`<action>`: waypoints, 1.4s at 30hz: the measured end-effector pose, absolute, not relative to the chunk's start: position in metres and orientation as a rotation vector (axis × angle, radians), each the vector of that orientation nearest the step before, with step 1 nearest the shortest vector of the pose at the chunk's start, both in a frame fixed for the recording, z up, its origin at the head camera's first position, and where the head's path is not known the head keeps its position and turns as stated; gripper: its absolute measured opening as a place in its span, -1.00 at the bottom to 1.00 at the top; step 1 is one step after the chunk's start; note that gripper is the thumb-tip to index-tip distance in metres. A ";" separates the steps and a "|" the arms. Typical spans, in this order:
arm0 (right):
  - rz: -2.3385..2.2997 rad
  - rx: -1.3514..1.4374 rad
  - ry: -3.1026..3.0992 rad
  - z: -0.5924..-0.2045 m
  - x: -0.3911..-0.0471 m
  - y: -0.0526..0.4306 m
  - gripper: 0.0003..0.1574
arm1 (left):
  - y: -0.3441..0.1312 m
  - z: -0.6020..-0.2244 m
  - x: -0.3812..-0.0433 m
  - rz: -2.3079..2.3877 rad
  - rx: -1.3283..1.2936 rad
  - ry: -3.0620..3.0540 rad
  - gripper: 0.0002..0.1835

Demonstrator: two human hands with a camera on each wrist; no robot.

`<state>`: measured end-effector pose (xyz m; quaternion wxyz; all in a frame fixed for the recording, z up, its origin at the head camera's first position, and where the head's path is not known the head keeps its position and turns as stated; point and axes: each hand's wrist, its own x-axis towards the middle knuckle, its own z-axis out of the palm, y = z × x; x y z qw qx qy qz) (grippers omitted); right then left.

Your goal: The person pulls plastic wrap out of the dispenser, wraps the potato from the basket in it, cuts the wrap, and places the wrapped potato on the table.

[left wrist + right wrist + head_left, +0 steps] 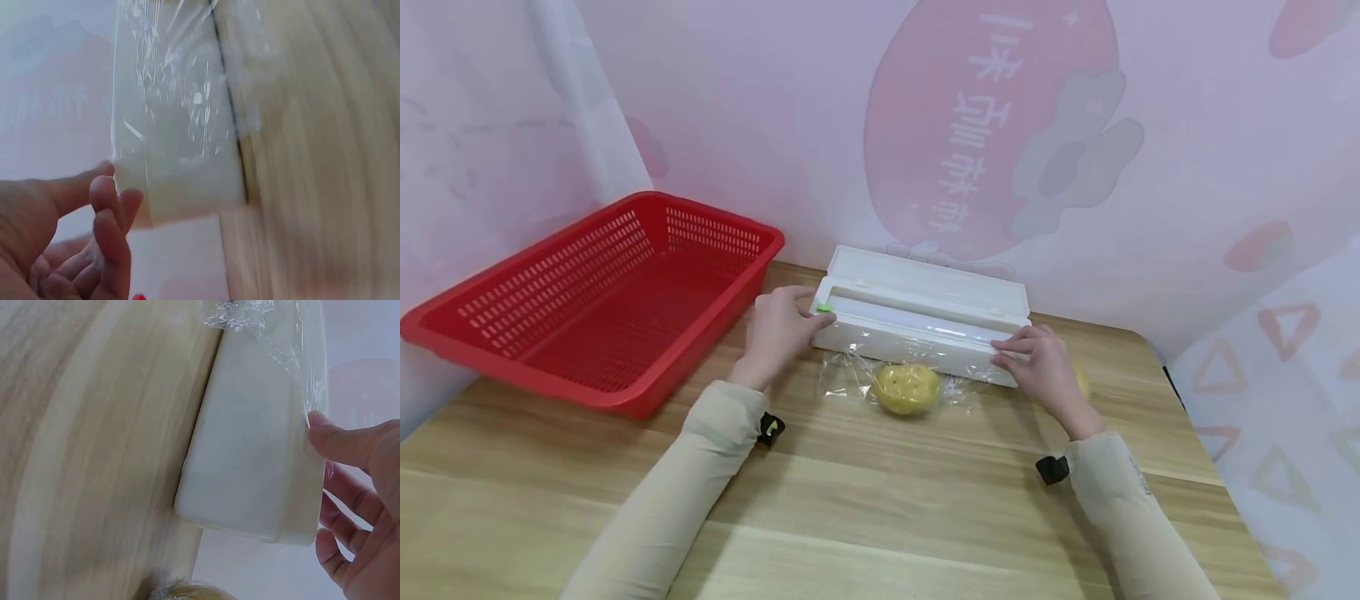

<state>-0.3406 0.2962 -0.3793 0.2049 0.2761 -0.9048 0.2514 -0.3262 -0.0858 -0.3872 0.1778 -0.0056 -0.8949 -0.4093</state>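
Observation:
A white cling film box [917, 346] stands on the table with its lid [925, 279] raised at the back. Clear cling film [850, 375] hangs over the front wall and lies crumpled about a potato [907, 389] just before it. At the box's left end my left hand [778, 327] grips the corner, thumb close to a green slider [824, 307]. My right hand [1043, 367] pinches the film at the front top edge near the right end, thumb [337, 440] in front. Behind that hand, mostly hidden, is a yellow film-wrapped thing [197, 590].
A large red plastic basket [700, 333] stands at the left of the wooden table [887, 508], close to my left hand. A pale pink printed curtain [760, 108] hangs right behind the box. The table's edge [1217, 467] runs down on the right.

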 end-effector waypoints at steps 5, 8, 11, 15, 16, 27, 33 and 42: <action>0.707 0.763 -2.509 -0.380 -0.339 0.295 -0.67 | -0.073 -0.389 -0.324 -1.308 0.062 -2.429 -0.37; 0.708 0.769 -2.490 -0.381 -0.338 0.295 -0.66 | -0.070 -0.391 -0.322 -1.360 0.080 -2.400 -0.37; 0.708 0.766 -2.480 -0.382 -0.337 0.295 -0.66 | -0.069 -0.393 -0.321 -1.362 0.078 -2.400 -0.49; 0.702 0.757 -2.482 -0.382 -0.336 0.294 -0.67 | -0.067 -0.396 -0.320 -1.363 0.097 -2.429 -0.55; 0.698 0.755 -2.484 -0.382 -0.337 0.295 -0.68 | -0.066 -0.397 -0.320 -1.384 0.111 -2.440 -0.51; 0.699 0.731 -2.527 -0.383 -0.339 0.295 -0.68 | -0.065 -0.395 -0.313 -1.446 0.125 -2.466 -0.60; 0.723 0.735 -2.568 -0.383 -0.332 0.303 -0.51 | -0.068 -0.398 -0.314 -1.392 0.025 -2.473 -0.77; 1.054 0.615 -2.627 -0.370 -0.306 0.314 -0.55 | -0.072 -0.393 -0.312 -1.344 -0.109 -2.495 -0.81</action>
